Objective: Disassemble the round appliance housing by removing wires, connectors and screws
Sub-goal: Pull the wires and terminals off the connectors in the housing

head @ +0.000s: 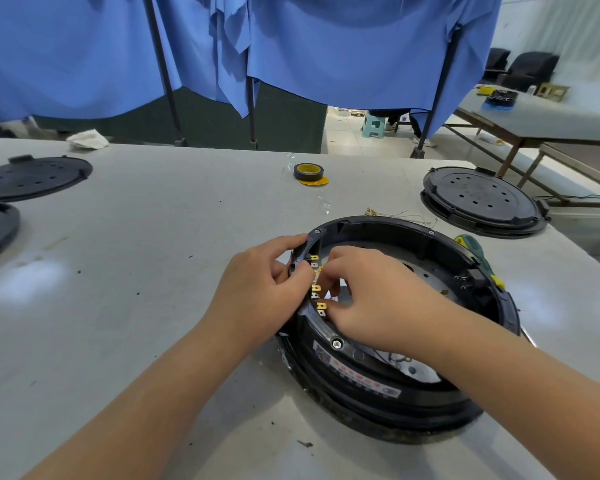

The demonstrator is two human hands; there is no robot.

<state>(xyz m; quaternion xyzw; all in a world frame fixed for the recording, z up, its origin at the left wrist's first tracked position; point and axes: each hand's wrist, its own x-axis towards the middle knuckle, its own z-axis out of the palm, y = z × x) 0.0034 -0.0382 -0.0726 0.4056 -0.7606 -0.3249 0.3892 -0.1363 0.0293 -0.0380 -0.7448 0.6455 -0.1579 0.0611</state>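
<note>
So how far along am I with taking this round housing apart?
Partway. Loose thin wires already lie on the table behind the housing. In hand: your left hand grips the rim while your right hand works at the brass terminals inside it. Left: screws still sit in the rim, and the screwdriver rests unused on the far edge.

Bright, even overhead light; soft glare patches on the counter (25, 282) at left. Wide-angle bending curves the edges; upper right corner looks slightly blurred.
</note>
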